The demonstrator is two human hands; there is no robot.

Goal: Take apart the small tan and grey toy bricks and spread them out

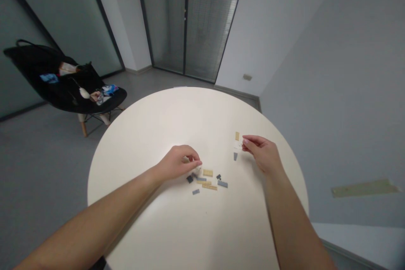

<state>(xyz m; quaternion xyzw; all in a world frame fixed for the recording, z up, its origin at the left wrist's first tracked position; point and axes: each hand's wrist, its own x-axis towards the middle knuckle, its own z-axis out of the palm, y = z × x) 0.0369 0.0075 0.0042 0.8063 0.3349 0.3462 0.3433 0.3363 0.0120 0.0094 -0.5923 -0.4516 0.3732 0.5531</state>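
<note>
My left hand [181, 162] is closed in a pinch at the left edge of a loose group of small building pieces; what its fingertips hold is too small to name. Beside it lie a tan piece [208, 173], a dark piece [190, 179], flat tan strips [209, 187] and a grey piece [222, 184]. A small grey piece [195, 192] sits nearest me. To the right, my right hand [260, 151] has thumb and fingers pinched over small whitish pieces, and its grip is unclear. Near its fingertips are another tan piece [237, 136] and a grey wedge-like piece [235, 156].
The round white table [152, 126] fills the middle of the view. A black chair [63, 93] with a bag and wrappers stands beyond it at the left. Glass doors [164, 21] are at the back, with a grey wall [341, 114] on the right.
</note>
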